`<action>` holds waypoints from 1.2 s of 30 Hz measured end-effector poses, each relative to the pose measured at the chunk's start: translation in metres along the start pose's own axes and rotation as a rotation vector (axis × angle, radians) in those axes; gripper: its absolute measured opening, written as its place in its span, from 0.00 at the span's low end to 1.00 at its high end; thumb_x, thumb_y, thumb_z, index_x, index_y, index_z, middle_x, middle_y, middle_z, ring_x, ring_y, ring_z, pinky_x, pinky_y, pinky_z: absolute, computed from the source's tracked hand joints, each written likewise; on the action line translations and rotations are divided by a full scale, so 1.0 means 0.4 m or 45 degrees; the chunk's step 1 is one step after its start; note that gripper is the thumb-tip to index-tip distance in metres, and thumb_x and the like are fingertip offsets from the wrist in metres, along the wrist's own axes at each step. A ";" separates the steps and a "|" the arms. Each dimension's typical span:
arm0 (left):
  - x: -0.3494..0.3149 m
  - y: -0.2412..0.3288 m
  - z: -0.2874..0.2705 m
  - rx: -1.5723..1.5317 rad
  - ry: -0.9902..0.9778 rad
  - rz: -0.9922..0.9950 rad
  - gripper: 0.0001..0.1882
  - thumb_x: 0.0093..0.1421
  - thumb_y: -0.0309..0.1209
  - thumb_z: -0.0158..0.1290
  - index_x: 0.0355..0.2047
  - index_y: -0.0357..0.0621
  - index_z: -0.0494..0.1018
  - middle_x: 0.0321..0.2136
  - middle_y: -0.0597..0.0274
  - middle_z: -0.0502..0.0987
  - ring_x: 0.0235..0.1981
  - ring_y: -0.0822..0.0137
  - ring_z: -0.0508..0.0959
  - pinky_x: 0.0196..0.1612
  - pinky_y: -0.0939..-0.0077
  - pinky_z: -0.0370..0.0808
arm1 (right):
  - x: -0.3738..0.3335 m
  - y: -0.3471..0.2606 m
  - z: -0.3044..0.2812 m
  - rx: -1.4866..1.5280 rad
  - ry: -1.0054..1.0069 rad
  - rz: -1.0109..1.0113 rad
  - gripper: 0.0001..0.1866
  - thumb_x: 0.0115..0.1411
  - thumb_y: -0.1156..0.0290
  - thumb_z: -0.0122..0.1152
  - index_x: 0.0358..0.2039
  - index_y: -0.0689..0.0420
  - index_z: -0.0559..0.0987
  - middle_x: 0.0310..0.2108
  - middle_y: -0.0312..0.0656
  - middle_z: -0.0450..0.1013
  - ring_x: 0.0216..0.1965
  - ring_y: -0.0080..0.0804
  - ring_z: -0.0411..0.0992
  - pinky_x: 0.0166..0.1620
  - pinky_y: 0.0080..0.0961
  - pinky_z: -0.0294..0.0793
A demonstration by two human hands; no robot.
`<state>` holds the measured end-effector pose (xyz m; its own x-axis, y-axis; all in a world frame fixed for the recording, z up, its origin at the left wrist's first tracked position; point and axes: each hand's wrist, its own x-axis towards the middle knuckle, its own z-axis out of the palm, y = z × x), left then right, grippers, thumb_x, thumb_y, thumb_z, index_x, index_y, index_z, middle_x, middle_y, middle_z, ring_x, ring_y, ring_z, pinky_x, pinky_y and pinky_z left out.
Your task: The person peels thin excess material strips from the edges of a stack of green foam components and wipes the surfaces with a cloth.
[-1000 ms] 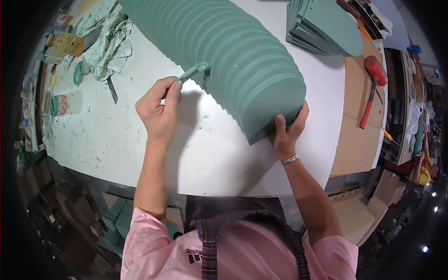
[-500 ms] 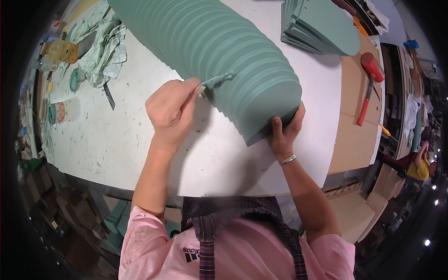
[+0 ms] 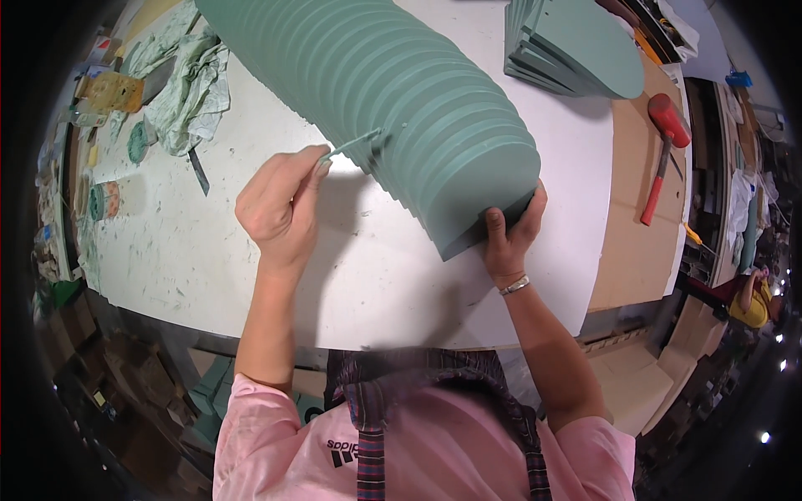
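Observation:
Green, round-ended flat panels (image 3: pixel 484 177) lie overlapped like fanned cards in a long row from the far left toward me. My left hand (image 3: pixel 280 204) pinches a thin, green-coated stick (image 3: pixel 349 144). Its tip is over the left side of the row; whether it touches a panel I cannot tell. A small pale speck sits on a panel just right of the tip. At the near end, my right hand (image 3: pixel 511 242) grips the edge of the top panel, thumb on its face and fingers round its right side, partly hidden.
More green panels (image 3: pixel 585 54) are stacked at the far right. A red-headed mallet (image 3: pixel 667 125) lies on brown board (image 3: pixel 625 192). To the left are a stained cloth (image 3: pixel 194 100), a dark blade (image 3: pixel 199 171) and a green-smeared cup (image 3: pixel 104 201). The white tabletop's edge runs before me.
My left hand has drawn the stick back left, away from the middle of the panels, leaving a small speck there. The right hand stays at the panel's edge.

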<state>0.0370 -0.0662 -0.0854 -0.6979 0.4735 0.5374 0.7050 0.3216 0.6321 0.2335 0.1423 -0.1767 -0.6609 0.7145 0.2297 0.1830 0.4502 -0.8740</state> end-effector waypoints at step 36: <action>0.179 -0.105 -0.011 -0.001 0.042 -0.213 0.06 0.62 0.25 0.58 0.31 0.32 0.78 0.19 0.67 0.74 0.20 0.80 0.69 0.24 0.85 0.64 | -0.001 -0.017 -0.008 0.038 -0.031 0.077 0.40 0.55 0.61 0.62 0.61 0.69 0.57 0.56 0.53 0.60 0.55 0.47 0.60 0.61 0.40 0.56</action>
<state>-0.0432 -0.0495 -0.0710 -0.8091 0.3861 0.4429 0.5787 0.3928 0.7147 0.2349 0.1406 -0.1698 -0.6667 0.7267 0.1657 0.2017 0.3899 -0.8985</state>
